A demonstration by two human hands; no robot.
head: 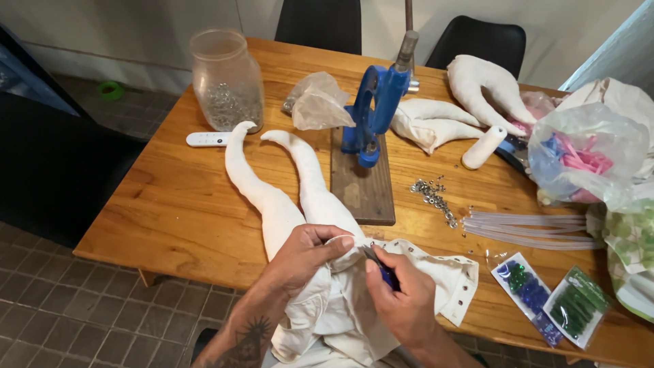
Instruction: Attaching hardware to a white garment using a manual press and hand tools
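At near table edge, left hand [303, 253] pinching stuffed cream fabric doll body [327, 300]; right hand [402, 300] clamped on dark blue tool [385, 274]. Risk: tip slipping, jabbing left fingers, tearing cloth.

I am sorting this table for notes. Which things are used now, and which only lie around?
In use: left hand, right hand, stuffed white fabric doll body, blue-handled tool.

Lying about: blue hand press, glass jar, loose eyelets, white remote, bead packets.
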